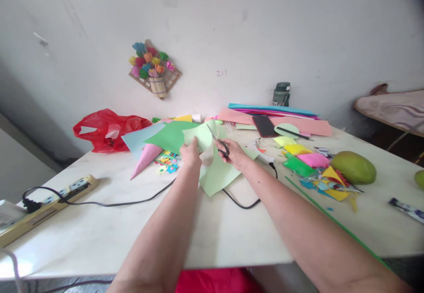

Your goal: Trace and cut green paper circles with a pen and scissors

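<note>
Near the middle of the table my left hand [191, 152] is closed on a piece of light green paper [202, 137], raised above the other sheets. Dark-handled scissors [224, 149] are gripped in my right hand [233, 152], with their blades pointing up and left at the paper's right edge. Below the hands lies a larger light green sheet [217, 176]. A dark green sheet [172, 136] spreads out to the left, beside a pink paper cone [146, 159].
On the left are a red plastic bag [106, 129] and a power strip [49, 209] with a black cable. Right side: a phone [264, 126], colourful packets [313, 159], a green fruit [353, 167] and a long green stick [331, 217]. A bottle [281, 94] stands behind.
</note>
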Demonstrator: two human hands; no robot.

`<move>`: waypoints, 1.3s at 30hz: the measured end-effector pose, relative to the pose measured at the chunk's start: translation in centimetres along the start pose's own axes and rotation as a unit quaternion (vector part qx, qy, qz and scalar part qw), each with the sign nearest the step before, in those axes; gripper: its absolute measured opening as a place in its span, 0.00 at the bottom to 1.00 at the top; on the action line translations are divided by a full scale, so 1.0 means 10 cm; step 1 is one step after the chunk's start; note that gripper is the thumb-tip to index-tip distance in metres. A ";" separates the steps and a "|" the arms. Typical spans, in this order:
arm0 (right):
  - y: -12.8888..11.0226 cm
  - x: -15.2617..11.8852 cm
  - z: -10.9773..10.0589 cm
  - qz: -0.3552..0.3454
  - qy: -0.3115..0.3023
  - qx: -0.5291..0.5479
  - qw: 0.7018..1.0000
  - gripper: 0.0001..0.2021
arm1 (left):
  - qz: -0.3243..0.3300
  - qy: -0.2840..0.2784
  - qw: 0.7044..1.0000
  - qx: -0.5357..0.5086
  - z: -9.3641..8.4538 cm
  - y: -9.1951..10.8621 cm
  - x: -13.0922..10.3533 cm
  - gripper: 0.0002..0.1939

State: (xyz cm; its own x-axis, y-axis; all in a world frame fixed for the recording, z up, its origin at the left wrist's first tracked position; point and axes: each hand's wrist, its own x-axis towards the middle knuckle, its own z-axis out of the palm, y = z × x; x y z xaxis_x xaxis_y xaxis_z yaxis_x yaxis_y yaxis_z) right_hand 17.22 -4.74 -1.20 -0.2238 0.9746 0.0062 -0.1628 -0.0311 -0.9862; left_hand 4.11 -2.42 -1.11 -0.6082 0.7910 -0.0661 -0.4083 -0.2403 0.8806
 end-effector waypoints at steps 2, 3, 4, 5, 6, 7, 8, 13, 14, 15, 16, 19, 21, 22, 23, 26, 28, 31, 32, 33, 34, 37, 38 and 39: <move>0.00 0.00 0.00 0.002 -0.001 -0.002 1.000 0.17 | 0.000 0.000 1.000 -0.004 -0.01 -0.01 0.02 0.11; 0.00 0.01 -0.01 0.004 -0.001 -0.003 1.000 0.17 | -0.001 0.000 1.000 -0.006 -0.01 -0.01 0.03 0.11; 0.01 0.01 -0.01 0.007 -0.001 -0.004 1.000 0.17 | 0.000 0.000 1.000 -0.009 -0.02 -0.02 0.04 0.12; 0.01 0.01 -0.02 0.010 -0.001 -0.005 1.000 0.17 | 0.002 0.000 1.000 -0.012 -0.02 -0.03 0.06 0.12; 0.01 0.01 -0.02 0.012 -0.002 -0.007 1.000 0.17 | 0.005 0.002 1.000 -0.015 -0.02 -0.03 0.07 0.12; 0.02 0.01 -0.02 0.015 -0.003 -0.010 1.000 0.17 | 0.009 0.004 1.000 -0.019 -0.03 -0.04 0.09 0.12; 0.02 0.01 -0.02 0.017 -0.005 -0.013 1.000 0.16 | 0.013 0.004 1.000 -0.024 -0.03 -0.05 0.10 0.12; 0.02 0.01 -0.01 0.023 -0.011 -0.017 1.000 0.16 | 0.022 0.006 0.999 -0.031 -0.05 -0.07 0.14 0.12; 0.02 0.01 -0.01 0.023 -0.010 -0.017 1.000 0.16 | 0.021 0.010 0.999 -0.027 -0.05 -0.07 0.14 0.12; 0.02 0.00 -0.01 0.022 -0.010 -0.018 1.000 0.17 | 0.019 0.013 0.999 -0.023 -0.05 -0.07 0.14 0.12; 0.02 0.00 0.00 0.022 -0.010 -0.019 1.000 0.17 | 0.017 0.016 1.000 -0.019 -0.05 -0.07 0.14 0.12; 0.01 -0.01 0.01 0.021 -0.009 -0.015 1.000 0.17 | 0.014 0.016 1.000 -0.018 -0.04 -0.06 0.13 0.12; 0.00 -0.01 0.01 0.022 -0.004 -0.011 1.000 0.18 | 0.015 0.015 1.000 -0.020 -0.04 -0.06 0.12 0.12; 0.00 -0.01 0.02 0.022 -0.001 -0.009 1.000 0.18 | 0.015 0.014 1.000 -0.019 -0.05 -0.06 0.12 0.12; 0.01 -0.01 0.02 0.022 0.001 -0.008 1.000 0.18 | 0.016 0.015 1.000 -0.020 -0.05 -0.06 0.12 0.12; 0.02 0.00 0.02 0.017 0.001 -0.010 1.000 0.19 | 0.016 0.011 1.000 -0.024 -0.05 -0.07 0.13 0.13; 0.03 0.01 0.02 0.020 0.001 -0.014 1.000 0.19 | 0.013 0.008 1.000 -0.027 -0.06 -0.07 0.14 0.14; 0.05 0.02 0.01 0.026 0.004 -0.021 0.999 0.19 | 0.008 0.008 1.000 -0.024 -0.07 -0.07 0.16 0.15; 0.05 0.02 0.02 0.027 0.005 -0.023 0.999 0.19 | 0.004 0.012 1.000 -0.022 -0.07 -0.07 0.16 0.15; 0.04 0.02 0.02 0.027 0.007 -0.024 0.999 0.19 | -0.003 0.018 1.000 -0.021 -0.08 -0.06 0.16 0.15; 0.04 0.01 0.02 0.027 0.010 -0.024 0.999 0.19 | -0.013 0.022 0.999 -0.021 -0.07 -0.05 0.16 0.16; 0.02 0.00 0.04 0.029 0.023 -0.023 0.999 0.19 | -0.064 -0.005 0.997 -0.038 -0.06 -0.03 0.15 0.14; 0.02 0.00 0.04 0.029 0.028 -0.022 0.999 0.19 | -0.085 -0.023 0.995 -0.042 -0.06 -0.02 0.14 0.13; 0.01 0.00 0.04 0.029 0.033 -0.022 0.999 0.19 | -0.103 -0.035 0.993 -0.044 -0.05 -0.02 0.14 0.12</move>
State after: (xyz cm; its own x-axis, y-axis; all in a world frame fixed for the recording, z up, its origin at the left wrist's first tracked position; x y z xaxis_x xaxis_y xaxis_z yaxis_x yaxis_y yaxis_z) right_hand 16.76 -4.83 -1.25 -0.1684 0.9839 -0.0598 -0.1095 -0.0790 -0.9908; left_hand 3.02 -1.56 -1.65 -0.4581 0.8649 -0.2053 -0.5790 -0.1150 0.8072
